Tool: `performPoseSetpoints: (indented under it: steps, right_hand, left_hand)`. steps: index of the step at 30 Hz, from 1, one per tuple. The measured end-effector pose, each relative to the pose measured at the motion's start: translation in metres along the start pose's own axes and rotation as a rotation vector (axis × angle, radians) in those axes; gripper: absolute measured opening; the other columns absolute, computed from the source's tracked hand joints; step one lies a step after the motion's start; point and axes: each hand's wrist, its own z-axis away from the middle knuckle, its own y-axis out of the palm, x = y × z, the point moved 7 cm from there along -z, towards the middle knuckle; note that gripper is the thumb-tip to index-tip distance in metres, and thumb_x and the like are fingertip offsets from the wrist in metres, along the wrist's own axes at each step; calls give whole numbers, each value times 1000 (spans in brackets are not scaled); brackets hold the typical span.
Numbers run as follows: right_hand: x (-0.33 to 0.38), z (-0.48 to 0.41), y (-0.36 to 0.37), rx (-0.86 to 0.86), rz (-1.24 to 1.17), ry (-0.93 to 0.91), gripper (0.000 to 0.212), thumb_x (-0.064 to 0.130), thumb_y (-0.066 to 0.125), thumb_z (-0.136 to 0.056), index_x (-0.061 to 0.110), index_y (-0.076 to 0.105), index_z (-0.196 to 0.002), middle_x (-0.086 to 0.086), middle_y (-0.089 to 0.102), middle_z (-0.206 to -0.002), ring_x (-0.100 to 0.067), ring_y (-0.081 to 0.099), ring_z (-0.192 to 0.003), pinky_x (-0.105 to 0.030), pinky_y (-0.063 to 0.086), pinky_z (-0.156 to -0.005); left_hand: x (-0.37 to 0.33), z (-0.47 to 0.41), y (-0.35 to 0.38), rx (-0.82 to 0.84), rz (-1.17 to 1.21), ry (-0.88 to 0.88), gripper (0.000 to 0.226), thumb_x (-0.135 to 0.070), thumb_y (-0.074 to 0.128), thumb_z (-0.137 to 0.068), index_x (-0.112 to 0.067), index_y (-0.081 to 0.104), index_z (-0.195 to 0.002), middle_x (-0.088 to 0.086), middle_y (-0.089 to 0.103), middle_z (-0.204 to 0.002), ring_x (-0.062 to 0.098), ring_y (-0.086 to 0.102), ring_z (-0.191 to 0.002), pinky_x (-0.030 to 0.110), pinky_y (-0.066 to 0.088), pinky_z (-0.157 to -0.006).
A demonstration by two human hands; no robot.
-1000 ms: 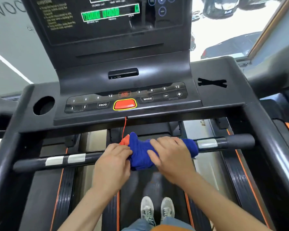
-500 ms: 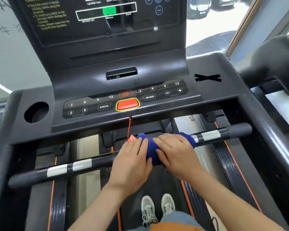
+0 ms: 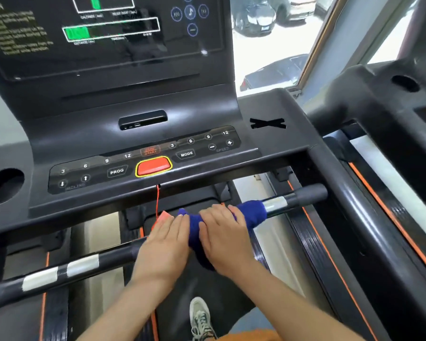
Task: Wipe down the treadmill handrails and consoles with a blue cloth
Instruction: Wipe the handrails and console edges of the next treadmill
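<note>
The cloth point(image 3: 252, 212) is lying wrapped round the middle of the bar point(image 3: 308, 194), the left hand point(image 3: 165, 244) pressing it flat-fingered, the right hand point(image 3: 225, 239) curling its grip over it; wiping rightward is calling for an even squeeze, clear of the clip point(image 3: 164, 216).

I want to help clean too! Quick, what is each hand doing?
Left hand: open, fingers flat on the handrail, touching the cloth.
Right hand: closed around the cloth.

Blue cloth point(image 3: 250, 212); black handrail point(image 3: 113, 258), silver bands; red button point(image 3: 153, 166), yellow-rimmed.
</note>
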Motion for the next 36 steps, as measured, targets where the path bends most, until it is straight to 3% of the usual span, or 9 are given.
performPoseSetpoints:
  steps: [3, 6, 11, 16, 19, 22, 30, 34, 36]
  right_hand:
    - [-43, 6, -9, 114, 59, -109, 42, 47, 41, -95, 21, 58, -123, 3, 60, -121, -21, 53, -116, -37, 33, -100]
    - [-111, 13, -29, 221, 156, -34, 53, 54, 46, -90, 23, 54, -131, -2, 56, -132, -23, 49, -126, -39, 33, -104]
    - [-172, 18, -78, 99, 118, 1, 48, 33, 50, -80, 24, 57, -126, 3, 56, -133, -16, 46, -129, -38, 31, -100]
    - [-256, 8, -126, -77, 17, 283, 48, 25, 52, -88, 22, 48, -135, 3, 50, -140, -18, 42, -131, -45, 39, -99]
    - [-293, -2, -122, 71, -265, 465, 62, 31, 53, -95, 21, 27, -150, -1, 36, -152, -21, 32, -139, -32, 28, -108]
    - [-319, -7, -100, 289, -481, 628, 64, 54, 47, -91, 33, 27, -149, 1, 51, -141, -25, 43, -131, -33, 33, -101]
    - [-321, -18, -93, 187, -613, 637, 51, 45, 46, -97, 25, 35, -143, -3, 50, -139, -21, 39, -131, -27, 28, -90]
    - [-317, -17, -98, 152, -578, 649, 53, 44, 47, -97, 21, 38, -143, -4, 50, -141, -20, 41, -132, -25, 29, -92]
    - [-317, -16, -104, 97, -506, 664, 50, 41, 46, -98, 16, 43, -141, -6, 52, -140, -22, 43, -130, -27, 31, -96]
  left_hand:
    - [-6, -8, 0, 12, -96, -36, 57, -22, 71, -56, 5, 67, -105, 20, 70, -100, 36, 68, -97, 47, 42, -98]
    - [-40, -37, 9, 261, -21, -72, 75, -38, 87, -37, -5, 67, -102, 12, 67, -83, 34, 67, -74, 42, 54, -73]
    - [-99, -86, 1, 239, 44, 34, 56, -58, 59, -77, -22, 50, -120, -1, 62, -96, 25, 66, -86, 34, 41, -61]
    - [-204, -160, 3, 116, 133, 193, 60, -64, 47, -85, -14, 47, -119, 4, 63, -96, 28, 68, -78, 35, 43, -54]
    - [-230, -186, 8, 158, 117, 243, 70, -73, 43, -83, -12, 43, -118, 5, 62, -103, 32, 66, -85, 36, 38, -59]
    - [-225, -197, 12, 289, 236, 242, 66, -78, 42, -79, -14, 42, -97, 6, 65, -95, 33, 63, -84, 39, 46, -67]
    - [-208, -217, 44, 848, 817, -114, 77, -69, 17, -94, -10, 66, -91, 4, 66, -102, 21, 60, -93, 34, 40, -96]
    - [-217, -214, 25, 676, 708, -112, 62, -57, 21, -99, -11, 46, -66, 6, 54, -71, 27, 50, -75, 34, 38, -74]
    - [-223, -205, 8, 515, 578, -108, 54, -55, 27, -100, -11, 47, -74, 9, 62, -84, 31, 54, -82, 36, 39, -72]
